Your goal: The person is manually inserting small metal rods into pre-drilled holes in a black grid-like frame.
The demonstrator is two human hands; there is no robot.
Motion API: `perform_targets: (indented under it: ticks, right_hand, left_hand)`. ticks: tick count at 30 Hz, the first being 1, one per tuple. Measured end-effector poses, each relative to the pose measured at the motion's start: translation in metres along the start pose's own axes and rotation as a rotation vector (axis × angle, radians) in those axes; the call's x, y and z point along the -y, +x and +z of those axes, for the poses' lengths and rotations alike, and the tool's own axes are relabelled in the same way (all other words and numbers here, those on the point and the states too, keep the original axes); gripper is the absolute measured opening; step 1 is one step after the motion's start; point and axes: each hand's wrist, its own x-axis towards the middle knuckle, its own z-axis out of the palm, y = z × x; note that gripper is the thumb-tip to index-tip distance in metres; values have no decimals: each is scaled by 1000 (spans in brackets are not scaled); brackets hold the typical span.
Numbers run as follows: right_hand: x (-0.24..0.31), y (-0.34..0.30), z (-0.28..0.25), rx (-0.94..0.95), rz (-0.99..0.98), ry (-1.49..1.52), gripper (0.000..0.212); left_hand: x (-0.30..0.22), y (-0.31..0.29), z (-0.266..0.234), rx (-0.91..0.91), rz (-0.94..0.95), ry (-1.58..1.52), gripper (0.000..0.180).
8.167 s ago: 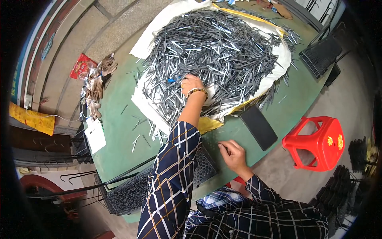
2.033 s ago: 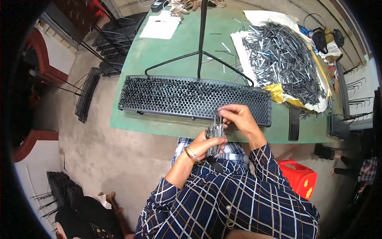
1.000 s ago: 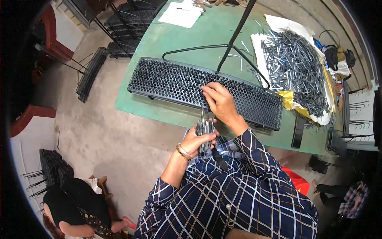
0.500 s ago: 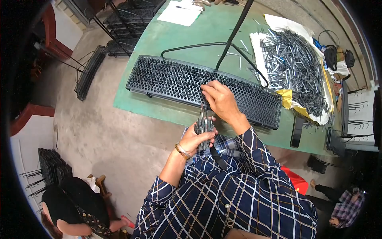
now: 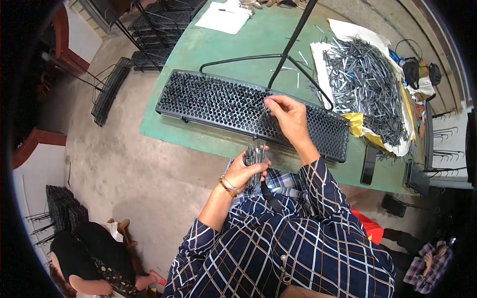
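Note:
A bundle of slim grey metal rods (image 5: 255,159) stands upright in my left hand (image 5: 241,175), its fingers wrapped round them just off the table's near edge. My right hand (image 5: 290,120) is over the middle of a long black rack (image 5: 208,119) full of round holes. Its thumb and forefinger are pinched together; whatever is between them is too small to make out. Dark rod ends fill the rack's left and middle part, while the holes toward the right look bare. A black metal frame (image 5: 292,42) rises behind the rack.
A large heap of loose rods (image 5: 365,89) lies on white and yellow sacking at the right of the green table (image 5: 174,139). A phone (image 5: 368,165) rests near the right edge, paper (image 5: 223,17) at the far left. Racks (image 5: 112,92) stand on the floor; two other people are nearby.
My right hand has lifted slightly and moved right along the rack, its fingers now pinched higher over the holes. The left hand keeps the bundle in nearly the same place.

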Motion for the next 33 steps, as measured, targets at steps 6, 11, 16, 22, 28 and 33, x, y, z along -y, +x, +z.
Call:
perform_targets:
  ticks: [6, 11, 16, 22, 28, 33]
  right_hand:
    - [-13, 6, 13, -87, -354, -216, 15]
    - [-5, -1, 13, -113, -409, -287, 14]
    - [-19, -1, 18, -94, -655, -440, 11]
    - [-15, -9, 16, -38, -723, -719, 15]
    - [-3, -20, 5, 251, -165, -293, 23]
    - [11, -29, -12, 526, 59, -41, 21]
  left_hand:
    - [1, 0, 0, -28, 4, -24, 54]
    - [0, -2, -2, -25, 4, -53, 55]
    - [-2, -2, 1, -17, -10, -52, 54]
    - [-6, -6, 3, -10, 3, -73, 50]
    - [-11, -7, 3, -12, 54, -37, 43]
    - [-12, -2, 11, 71, 41, 94, 31]
